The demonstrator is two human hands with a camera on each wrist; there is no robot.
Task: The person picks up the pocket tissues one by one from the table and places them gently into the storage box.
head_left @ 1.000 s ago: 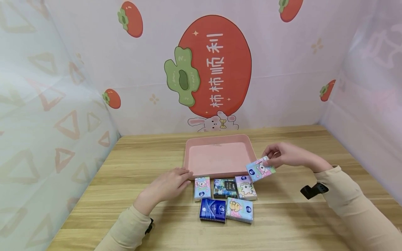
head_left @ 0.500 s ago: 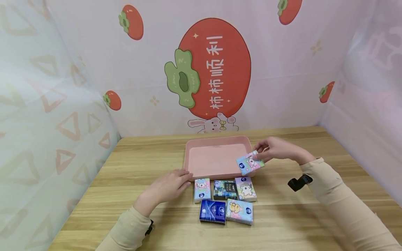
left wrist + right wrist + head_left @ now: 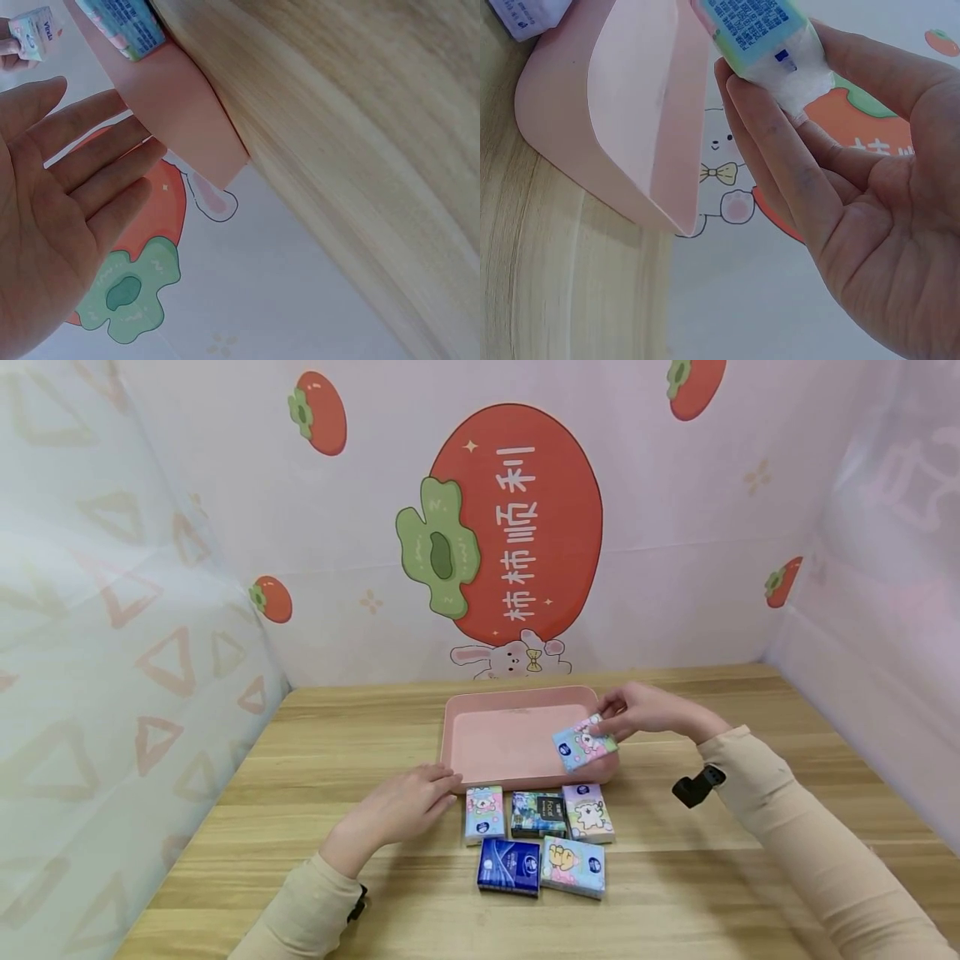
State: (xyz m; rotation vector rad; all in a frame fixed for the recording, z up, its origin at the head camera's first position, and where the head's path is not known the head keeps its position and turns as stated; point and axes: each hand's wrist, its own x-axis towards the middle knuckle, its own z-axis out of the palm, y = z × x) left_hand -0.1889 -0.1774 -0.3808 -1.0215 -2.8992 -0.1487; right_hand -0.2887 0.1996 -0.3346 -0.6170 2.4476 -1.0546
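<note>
My right hand point(image 3: 641, 710) pinches a pastel tissue pack point(image 3: 581, 745) by its end between thumb and fingers, over the right part of the pink tray point(image 3: 487, 781). In the right wrist view the pack's printed underside point(image 3: 754, 30) and white wrapped end show above the tray's side. My left hand point(image 3: 405, 802) lies with fingers extended, its fingertips at the tray's front left corner. The left wrist view shows that palm point(image 3: 60, 195) with straight fingers and nothing in it. Just right of those fingertips lies a light blue tissue pack point(image 3: 484, 815).
In front of the tray lie a dark floral tissue pack point(image 3: 538, 814), a lilac one point(image 3: 588, 814), a deep blue one point(image 3: 509, 867) and a light blue one with a yellow figure point(image 3: 573, 866). A printed backdrop point(image 3: 360, 527) stands behind the wooden table point(image 3: 345, 727).
My right hand has carried the tissue pack leftward and slightly away from me, from beside the tray's right front corner to over the tray. The left hand stays at the tray's corner.
</note>
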